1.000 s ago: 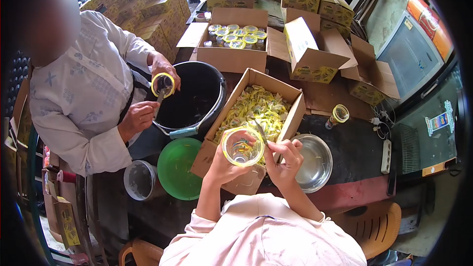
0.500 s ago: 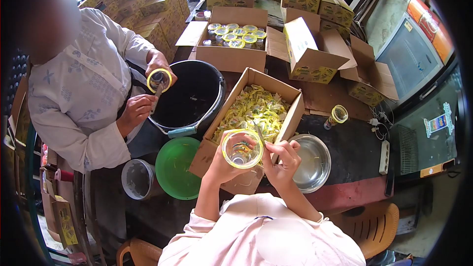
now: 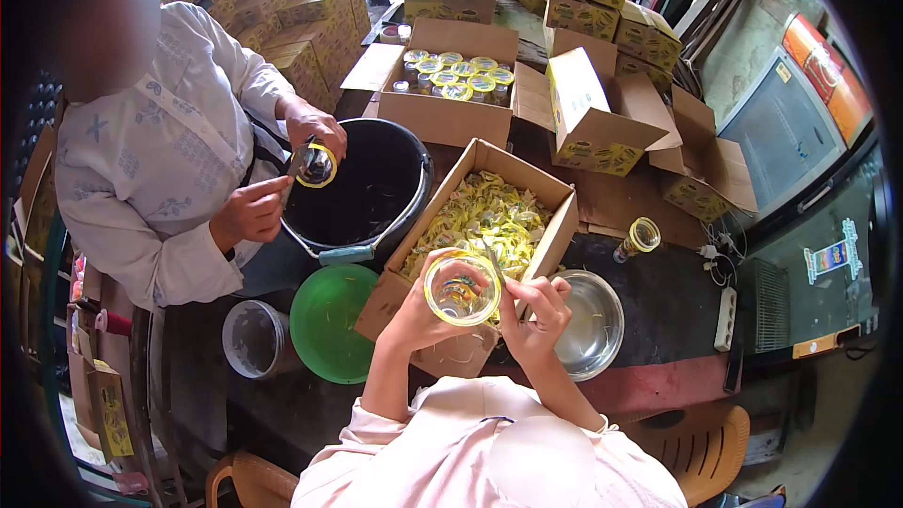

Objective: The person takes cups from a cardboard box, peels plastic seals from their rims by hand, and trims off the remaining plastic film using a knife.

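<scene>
My left hand (image 3: 414,322) is wrapped round a clear plastic cup (image 3: 462,318) with a yellow rim, its mouth facing up toward me. Close against the rim on the right, my right hand (image 3: 536,315) grips a thin knife (image 3: 495,263), its blade pointing up and away. Beneath the cup stands a cardboard box (image 3: 562,223) filled with yellow and clear plastic strips (image 3: 484,216). A metal bowl (image 3: 613,325) lies just right of my right hand.
Across at the left, a co-worker holds another yellow-rimmed cup (image 3: 317,166) and a blade over a black bucket (image 3: 425,169). Nearby are a green basin (image 3: 320,329) and a grey pail (image 3: 252,339). One cup (image 3: 643,235) stands at right; a carton (image 3: 442,119) holds several cups.
The view has shifted slightly. The co-worker's cup has turned and moved a little to the right and down. My hands keep nearly the same pose on the cup and knife.
</scene>
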Tool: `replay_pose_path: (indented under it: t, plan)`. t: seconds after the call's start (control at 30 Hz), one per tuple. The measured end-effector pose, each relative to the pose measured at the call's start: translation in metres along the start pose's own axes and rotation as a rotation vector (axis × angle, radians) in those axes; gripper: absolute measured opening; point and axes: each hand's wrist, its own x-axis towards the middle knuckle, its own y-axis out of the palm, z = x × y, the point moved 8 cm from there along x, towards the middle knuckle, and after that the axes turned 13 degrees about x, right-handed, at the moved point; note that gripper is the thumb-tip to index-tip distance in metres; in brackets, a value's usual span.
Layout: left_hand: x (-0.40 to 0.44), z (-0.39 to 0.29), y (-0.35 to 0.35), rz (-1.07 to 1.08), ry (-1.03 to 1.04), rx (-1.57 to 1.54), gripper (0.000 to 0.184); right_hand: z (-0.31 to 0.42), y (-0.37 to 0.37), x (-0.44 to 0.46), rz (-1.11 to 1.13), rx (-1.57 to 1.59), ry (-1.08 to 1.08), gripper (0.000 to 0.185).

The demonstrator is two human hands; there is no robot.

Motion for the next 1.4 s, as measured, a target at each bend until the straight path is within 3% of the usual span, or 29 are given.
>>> replay_pose_path:
  t: [0.13, 0.33, 0.53, 0.63, 0.73, 0.83, 0.93, 1.0, 1.13, 1.4]
  plan:
    - [-0.006, 0.011, 0.005, -0.037, -0.117, -0.261, 0.048, 0.0, 0.001, 0.0, 0.0, -0.002, -0.002, 0.018]
    - [-0.013, 0.023, 0.006, -0.088, -0.128, -0.244, 0.052, -0.004, 0.0, -0.008, 0.002, -0.01, 0.014, 0.018]
    - [-0.011, 0.017, 0.012, -0.022, -0.198, -0.385, 0.07, -0.005, -0.002, -0.003, -0.006, 0.019, 0.018, 0.019]
    - [-0.01, 0.007, 0.009, 0.014, 0.083, 0.114, 0.077, -0.007, -0.004, -0.007, -0.006, 0.023, 0.027, 0.019]
    - [-0.015, 0.024, 0.017, 0.008, -0.107, -0.316, 0.079, -0.006, -0.004, -0.007, -0.004, 0.02, 0.031, 0.019]
    - [-0.013, 0.005, 0.011, 0.066, 0.076, 0.024, 0.083, -0.005, -0.003, -0.006, -0.003, 0.02, 0.026, 0.019]
    - [-0.02, 0.027, 0.019, 0.014, -0.158, -0.413, 0.085, -0.006, -0.003, -0.007, -0.002, 0.026, 0.036, 0.019]
    - [-0.016, 0.02, 0.014, 0.004, -0.092, -0.265, 0.085, -0.004, -0.004, -0.008, -0.006, 0.02, 0.022, 0.018]
    - [-0.016, 0.026, 0.016, -0.044, -0.172, -0.506, 0.083, -0.003, -0.006, -0.008, -0.018, 0.03, 0.023, 0.017]
    - [-0.013, 0.016, 0.015, 0.024, -0.144, -0.508, 0.075, 0.001, -0.004, 0.0, -0.03, 0.002, 0.008, 0.016]
